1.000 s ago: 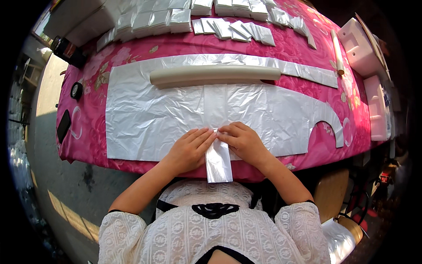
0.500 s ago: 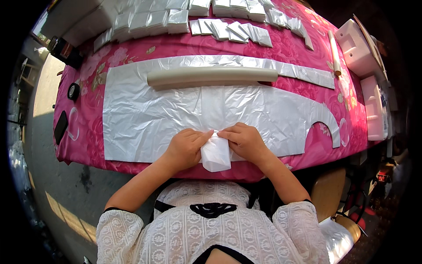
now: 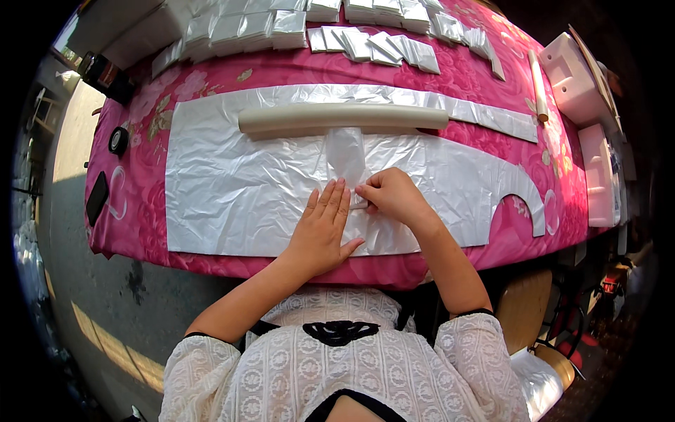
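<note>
Stretched flat, my left hand (image 3: 320,235) presses on a narrow folded piece of thin white plastic (image 3: 344,151). My right hand (image 3: 394,200) is closed, thumb and finger pinching the right edge of that folded piece beside my left fingertips. Beneath lies a large spread of white plastic sheets (image 3: 232,190), wrinkled, with a curved cutout at the right end like an apron's. A pale tube (image 3: 344,118) rests across the sheets, and the far end of the folded piece reaches its near side.
Stacks of folded white plastic packets (image 3: 239,32) line the far side of the pink flowered tablecloth (image 3: 281,74). A phone (image 3: 98,198), a roll of black tape (image 3: 118,141) and a dark jar (image 3: 105,76) sit left. White foam boxes (image 3: 569,70) and a thin rod (image 3: 538,88) are right.
Both hands have moved away from the table's near edge. The loose plastic end that hung toward me now lies forward on the sheets. My left hand has flattened; the right still pinches.
</note>
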Available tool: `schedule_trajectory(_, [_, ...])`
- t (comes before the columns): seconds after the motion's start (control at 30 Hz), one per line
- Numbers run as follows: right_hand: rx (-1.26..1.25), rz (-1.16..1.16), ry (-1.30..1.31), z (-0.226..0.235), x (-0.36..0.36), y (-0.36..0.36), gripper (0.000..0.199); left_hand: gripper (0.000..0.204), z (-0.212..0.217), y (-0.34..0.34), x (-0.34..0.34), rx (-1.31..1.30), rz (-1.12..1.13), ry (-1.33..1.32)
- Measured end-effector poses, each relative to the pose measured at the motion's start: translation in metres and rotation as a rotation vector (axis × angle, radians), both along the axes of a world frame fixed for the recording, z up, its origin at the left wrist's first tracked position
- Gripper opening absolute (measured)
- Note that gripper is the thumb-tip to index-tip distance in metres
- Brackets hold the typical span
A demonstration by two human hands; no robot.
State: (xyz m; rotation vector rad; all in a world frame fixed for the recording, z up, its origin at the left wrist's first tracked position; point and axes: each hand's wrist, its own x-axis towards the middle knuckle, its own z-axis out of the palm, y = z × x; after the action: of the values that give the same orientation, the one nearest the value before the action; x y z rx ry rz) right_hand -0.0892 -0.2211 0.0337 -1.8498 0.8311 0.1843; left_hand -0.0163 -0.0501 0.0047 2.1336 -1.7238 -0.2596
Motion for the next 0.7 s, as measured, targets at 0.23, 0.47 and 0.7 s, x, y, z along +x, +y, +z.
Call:
schedule_trajectory(0.23, [-0.561,0.105,-0.124,-0.005,-0.018,0.019,0.035,0.078,-0.009,0.0,-0.003,0.021,0.067,-0.098])
schedule_trajectory(0.47, [-0.967,0.736,-0.558,-0.011,-0.009,-0.014,0.05,0.056,0.003,-0.014,0.015,-0.185,0.046,-0.042])
schedule_trajectory(0.7, [-0.652,0.723,-0.511,-0.015,0.006,-0.04,0.036,0.045,0.0,-0.018,0.026,-0.256,0.001,-0.15])
